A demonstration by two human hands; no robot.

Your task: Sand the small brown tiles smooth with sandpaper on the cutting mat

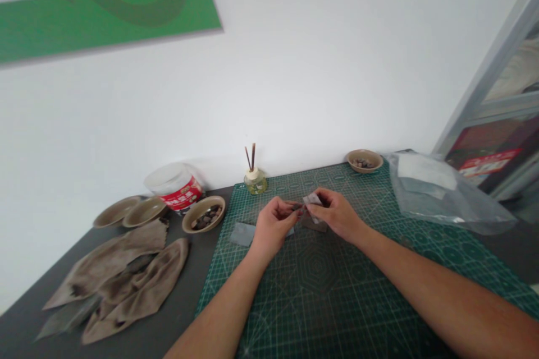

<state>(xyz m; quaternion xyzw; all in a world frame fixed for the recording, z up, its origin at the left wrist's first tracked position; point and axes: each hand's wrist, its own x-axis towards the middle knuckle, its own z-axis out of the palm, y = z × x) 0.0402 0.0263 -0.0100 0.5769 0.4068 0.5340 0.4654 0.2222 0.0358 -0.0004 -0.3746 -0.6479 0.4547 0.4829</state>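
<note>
Over the middle of the green cutting mat (362, 303), my two hands meet. My left hand (270, 227) pinches a small dark stone (297, 207), largely covered by the fingertips. In my right hand (338, 213) is a folded piece of grey sandpaper (312, 200), held against or very close to the stone. A brownish-grey sheet (315, 226) lies on the mat under my right hand. Left of my left hand lies a flat grey sheet (242, 234), and a bit of another pale sheet shows behind that hand.
Bowls of pebbles stand at left (204, 215) and back right (364, 161). Two more bowls (115, 212) (145, 212), a red-labelled tub (177, 185) and brown cloths (138, 280) are at left. A reed diffuser (255, 180) stands by the wall; a plastic bag (446, 193) lies right.
</note>
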